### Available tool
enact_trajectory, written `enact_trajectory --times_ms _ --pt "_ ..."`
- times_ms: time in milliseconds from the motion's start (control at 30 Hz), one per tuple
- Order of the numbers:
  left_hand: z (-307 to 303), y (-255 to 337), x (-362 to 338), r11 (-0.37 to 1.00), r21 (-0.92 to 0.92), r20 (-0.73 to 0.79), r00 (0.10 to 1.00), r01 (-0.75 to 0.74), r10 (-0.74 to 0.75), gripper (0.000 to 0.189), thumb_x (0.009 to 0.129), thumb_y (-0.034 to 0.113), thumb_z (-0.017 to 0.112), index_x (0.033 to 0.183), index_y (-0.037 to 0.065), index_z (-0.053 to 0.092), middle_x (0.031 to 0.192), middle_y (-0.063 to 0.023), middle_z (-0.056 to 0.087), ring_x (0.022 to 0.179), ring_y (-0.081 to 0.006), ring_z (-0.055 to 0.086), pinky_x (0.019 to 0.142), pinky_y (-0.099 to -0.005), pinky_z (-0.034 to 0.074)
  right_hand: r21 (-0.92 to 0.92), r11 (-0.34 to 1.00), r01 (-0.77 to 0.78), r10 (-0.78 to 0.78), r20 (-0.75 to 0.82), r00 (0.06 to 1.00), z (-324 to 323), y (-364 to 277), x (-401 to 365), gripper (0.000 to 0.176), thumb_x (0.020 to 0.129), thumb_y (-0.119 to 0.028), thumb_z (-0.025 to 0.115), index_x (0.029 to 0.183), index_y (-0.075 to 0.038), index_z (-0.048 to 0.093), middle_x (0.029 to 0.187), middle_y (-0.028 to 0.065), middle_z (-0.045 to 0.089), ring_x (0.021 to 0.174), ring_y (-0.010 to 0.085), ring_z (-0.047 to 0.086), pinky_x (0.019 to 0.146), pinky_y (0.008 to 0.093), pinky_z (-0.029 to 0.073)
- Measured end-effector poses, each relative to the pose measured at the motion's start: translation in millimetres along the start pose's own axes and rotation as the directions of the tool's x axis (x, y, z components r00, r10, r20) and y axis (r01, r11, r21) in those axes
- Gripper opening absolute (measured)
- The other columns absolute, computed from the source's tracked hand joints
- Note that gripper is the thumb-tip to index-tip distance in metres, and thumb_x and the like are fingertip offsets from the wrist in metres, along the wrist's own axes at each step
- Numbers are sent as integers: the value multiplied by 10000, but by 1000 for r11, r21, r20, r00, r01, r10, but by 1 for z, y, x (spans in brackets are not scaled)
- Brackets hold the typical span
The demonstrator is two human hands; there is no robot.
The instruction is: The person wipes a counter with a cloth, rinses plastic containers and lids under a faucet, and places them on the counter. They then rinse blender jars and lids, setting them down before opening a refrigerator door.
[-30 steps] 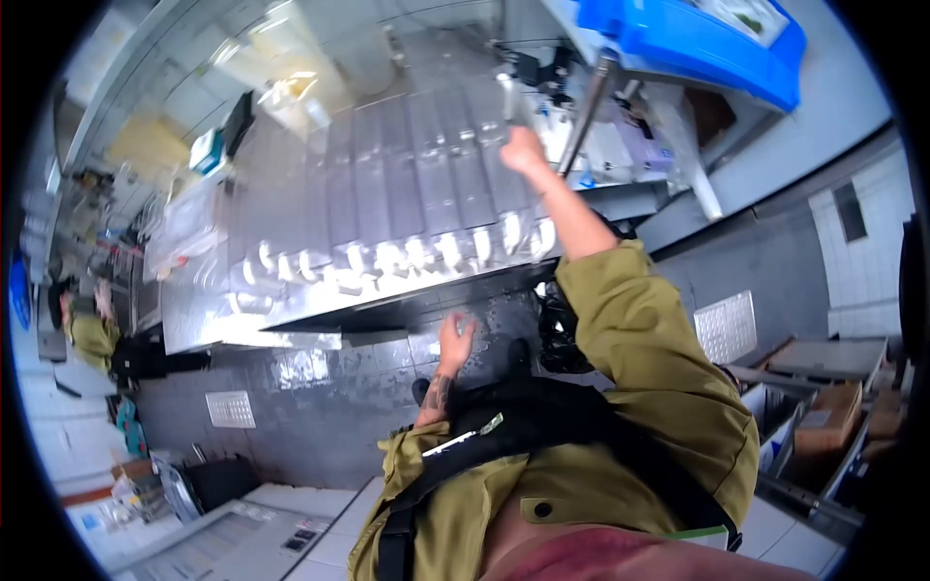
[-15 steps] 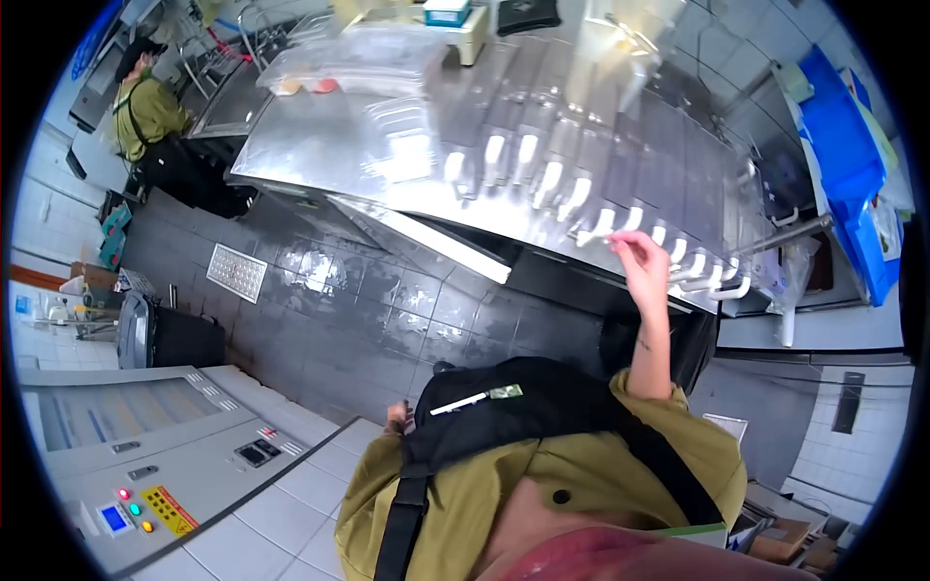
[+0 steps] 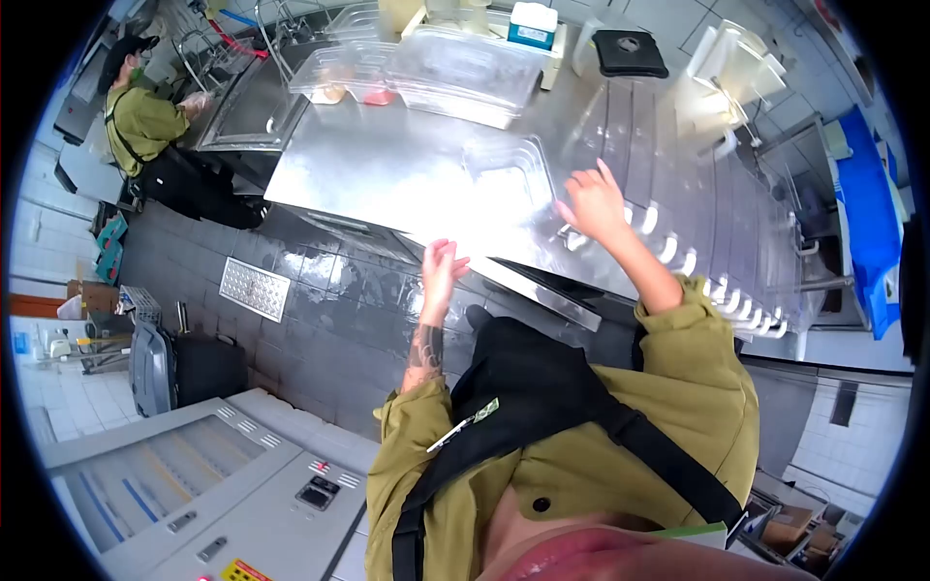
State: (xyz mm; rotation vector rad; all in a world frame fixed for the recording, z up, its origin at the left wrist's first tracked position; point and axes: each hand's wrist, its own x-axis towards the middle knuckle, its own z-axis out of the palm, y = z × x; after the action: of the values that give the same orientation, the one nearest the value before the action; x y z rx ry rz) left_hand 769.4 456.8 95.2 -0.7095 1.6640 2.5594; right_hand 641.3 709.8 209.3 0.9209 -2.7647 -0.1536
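Note:
My left hand (image 3: 443, 274) is raised by the front edge of the steel counter (image 3: 354, 160), fingers apart, holding nothing that I can see. Over the counter, my right hand (image 3: 594, 201) is open with fingers spread, between a clear rectangular plastic tray (image 3: 513, 165) and a row of long clear containers. White curved handles (image 3: 666, 250) stick out from the near ends of those containers. Glare hides part of the counter close to my left hand. Further back stands a larger clear plastic bin (image 3: 465, 76).
Below the counter, an open door or drawer front (image 3: 542, 293) juts out. Another person (image 3: 150, 126) stands at the sink (image 3: 257, 116) on the left. A black flat device (image 3: 630, 53) and a blue-and-white box (image 3: 532, 26) sit at the back. A grey control cabinet (image 3: 281, 504) is at lower left.
My left hand has risen from beside my body to the counter edge. My right hand has left the white handles, moved left toward the clear tray, and opened. The view has shifted.

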Motion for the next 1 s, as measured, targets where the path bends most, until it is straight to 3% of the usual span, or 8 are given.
enact_trajectory --times_ms 100,233,333,433,600,767,900,1000 --pt "39 30 39 986 157 44 997 51 -59 566 831 312 598 1245 38 326 1169 -145 436 834 -212 603 649 -281 509 150 987 -64 83 -122 989 -11 -7 6 318 718 -288 636 900 -29 612 1008 125 574 975 260 524 1017 448 266" --pt "44 27 94 962 274 93 996 -19 -7 450 794 255 659 1095 29 415 1046 -108 497 626 -119 555 495 -240 477 470 863 -188 289 -154 945 -5 -50 33 372 729 -258 620 1014 -21 584 1140 165 516 1082 341 455 992 476 286" --pt "25 35 123 913 359 143 978 -192 149 370 786 212 663 1001 5 446 929 -96 545 539 -107 534 469 -228 441 494 761 -420 525 -89 847 33 -106 69 432 738 -273 598 1091 -28 558 1204 182 469 1160 415 353 1000 485 259" --pt "-4 68 143 934 309 170 976 -181 133 462 792 229 658 1111 0 415 963 -102 549 538 -118 552 500 -243 466 218 878 -426 456 -111 883 58 -139 113 471 755 -305 571 1135 -29 543 1257 194 424 1216 457 249 1019 477 221" --pt "-132 93 192 976 190 183 981 -105 70 458 843 244 587 1188 11 398 1064 -109 544 699 -142 596 595 -247 469 149 833 -532 549 -113 828 78 -171 176 445 790 -290 541 1134 -7 536 1252 195 434 1256 390 239 1038 474 189" --pt "-348 122 216 961 259 105 986 99 -130 263 844 186 563 1044 22 510 955 -83 575 702 -138 589 607 -238 462 291 824 -486 566 -379 733 40 -237 260 259 803 -128 534 1037 -18 552 1127 168 499 1121 318 421 962 421 300" --pt "-445 183 256 925 373 -26 998 69 -64 173 840 173 547 938 31 555 788 -34 597 651 -110 578 618 -244 461 591 771 -239 485 -300 822 36 -338 381 173 782 -73 547 947 -25 570 978 142 559 927 301 528 828 366 400" --pt "-483 243 296 922 388 110 992 19 -67 183 855 167 537 992 48 530 878 -32 572 729 -116 571 630 -228 452 796 604 -45 333 -201 921 44 -421 474 79 766 -52 559 835 -17 573 831 118 586 801 272 572 725 327 441"
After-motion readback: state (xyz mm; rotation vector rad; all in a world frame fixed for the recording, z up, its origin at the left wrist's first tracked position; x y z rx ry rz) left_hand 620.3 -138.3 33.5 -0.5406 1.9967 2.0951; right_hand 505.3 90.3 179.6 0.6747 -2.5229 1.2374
